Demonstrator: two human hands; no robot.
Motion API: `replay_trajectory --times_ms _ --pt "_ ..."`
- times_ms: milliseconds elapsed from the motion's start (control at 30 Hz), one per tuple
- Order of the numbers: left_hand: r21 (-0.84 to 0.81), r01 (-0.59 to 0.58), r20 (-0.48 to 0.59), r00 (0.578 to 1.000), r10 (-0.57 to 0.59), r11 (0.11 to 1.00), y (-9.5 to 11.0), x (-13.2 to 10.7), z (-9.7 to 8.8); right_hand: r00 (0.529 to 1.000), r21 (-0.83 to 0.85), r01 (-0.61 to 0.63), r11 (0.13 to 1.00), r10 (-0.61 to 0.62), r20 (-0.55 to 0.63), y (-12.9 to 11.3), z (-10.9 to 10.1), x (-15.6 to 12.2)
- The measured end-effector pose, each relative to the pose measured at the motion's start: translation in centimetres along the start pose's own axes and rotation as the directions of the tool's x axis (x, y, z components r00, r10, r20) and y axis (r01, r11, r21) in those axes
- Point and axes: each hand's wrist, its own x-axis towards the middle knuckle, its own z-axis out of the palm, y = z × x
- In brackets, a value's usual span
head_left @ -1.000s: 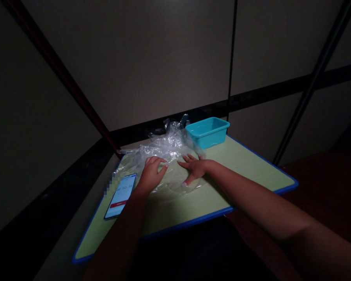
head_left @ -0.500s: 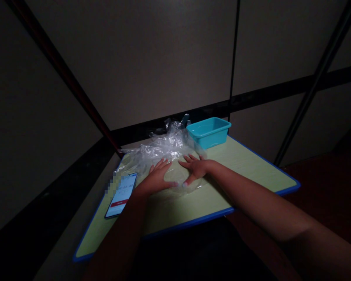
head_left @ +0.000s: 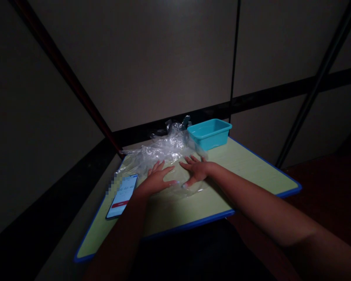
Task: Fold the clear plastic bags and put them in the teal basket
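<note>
A clear plastic bag or sheet (head_left: 166,147) is spread over the middle and back of the table, crumpled at its far side and flatter near me. My left hand (head_left: 158,180) rests on its near left part, fingers spread and thumb pointing inward. Across from it, my right hand (head_left: 196,171) lies on the plastic with its fingers spread too. The two thumbs are close together but apart. Neither hand grips anything. Whatever lies under the palms is hidden.
A turquoise plastic basin (head_left: 212,136) stands at the back right, touching or close to the plastic. A phone (head_left: 123,197) with a lit screen lies left, partly behind my left forearm. The pale green table (head_left: 251,171) has a blue edge and stands against dark panels.
My left hand has shifted slightly left, so the gap between the thumbs is a little wider. My right hand stays nearly in place on the plastic.
</note>
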Motion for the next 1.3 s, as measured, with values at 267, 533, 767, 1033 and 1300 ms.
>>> replay_trajectory --times_ms 267,533,767,1033,1300 --pt "0.015 0.018 0.133 0.991 -0.02 1.0 -0.3 0.0 0.3 0.992 0.023 0.124 0.992 -0.124 -0.011 -0.3 -0.1 -0.2" --pt "0.04 0.065 0.15 0.986 -0.07 0.997 -0.4 0.2 0.6 0.98 0.052 0.185 0.981 -0.181 -0.081 -0.8 0.4 0.1" --pt "0.017 0.064 0.177 0.982 -0.066 0.998 -0.5 -0.1 0.5 0.987 0.017 0.154 0.988 -0.154 -0.039 -0.9 0.4 0.1" --pt "0.01 0.011 0.074 0.997 -0.012 1.0 -0.2 -0.2 0.1 0.992 0.018 0.124 0.992 -0.123 -0.027 -0.7 0.2 0.0" --pt "0.0 0.009 0.163 0.987 -0.009 1.0 0.4 -0.4 -0.2 0.995 -0.012 0.095 0.995 -0.095 0.019 -1.2 -0.3 -1.1"
